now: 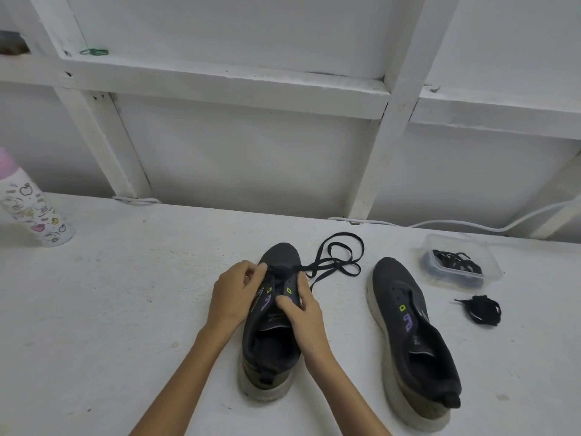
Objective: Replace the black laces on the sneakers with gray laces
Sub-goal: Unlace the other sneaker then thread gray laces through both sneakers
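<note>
We judged the step in hand to be drawing the last of the black lace out of the near sneaker, which stood on the counter with its toe pointing away from us. Most of that lace already lay in loose loops on the counter just beyond the toe, and only the crossing at the lowest eyelets was still threaded. To do it well, we thought the shoe should be pinned steady while the lace was pulled straight out along the line of each eyelet, one side at a time, so the tip would not snag.

Our left grip was closed narrowly, fingertips pinching the lace at the lowest eyelets beside the toe. Our right grip lay flatter: fingers rested along the right eyelet flap, thumb on the tongue, bracing the sneaker and holding nothing.

The second sneaker stood to the right, already without a lace. A black lace bundle lay near it. A clear tub held more dark laces; we could not tell whether those were the gray ones.
</note>
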Available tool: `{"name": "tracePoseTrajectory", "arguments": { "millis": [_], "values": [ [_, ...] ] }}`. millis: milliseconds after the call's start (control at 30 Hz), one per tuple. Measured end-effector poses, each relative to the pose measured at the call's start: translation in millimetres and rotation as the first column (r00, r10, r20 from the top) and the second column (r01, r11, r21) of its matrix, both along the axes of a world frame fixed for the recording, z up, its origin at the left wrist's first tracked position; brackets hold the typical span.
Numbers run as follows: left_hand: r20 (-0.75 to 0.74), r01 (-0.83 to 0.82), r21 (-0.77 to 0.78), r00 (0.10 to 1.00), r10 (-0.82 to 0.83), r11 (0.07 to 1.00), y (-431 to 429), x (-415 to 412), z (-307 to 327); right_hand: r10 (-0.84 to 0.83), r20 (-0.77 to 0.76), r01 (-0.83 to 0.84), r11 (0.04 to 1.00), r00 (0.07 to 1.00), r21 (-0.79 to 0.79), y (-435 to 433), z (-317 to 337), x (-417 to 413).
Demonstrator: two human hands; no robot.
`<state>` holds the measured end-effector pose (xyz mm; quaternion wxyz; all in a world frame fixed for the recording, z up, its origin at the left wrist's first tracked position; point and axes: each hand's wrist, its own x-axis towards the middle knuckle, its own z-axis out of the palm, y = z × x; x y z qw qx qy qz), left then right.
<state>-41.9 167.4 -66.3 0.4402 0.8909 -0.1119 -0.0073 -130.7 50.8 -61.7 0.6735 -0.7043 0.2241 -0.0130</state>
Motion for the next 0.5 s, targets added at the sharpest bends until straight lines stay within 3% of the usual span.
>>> {"name": "tracePoseTrajectory", "arguments": {
  "millis": [500],
  "values": [
    [-0.040, 0.024, 0.048, 0.999, -0.022, 0.999, -3, 3, 10, -0.013, -0.009, 0.013, 0.999, 1.000, 0.031, -1, -5, 1]
  ]
}}
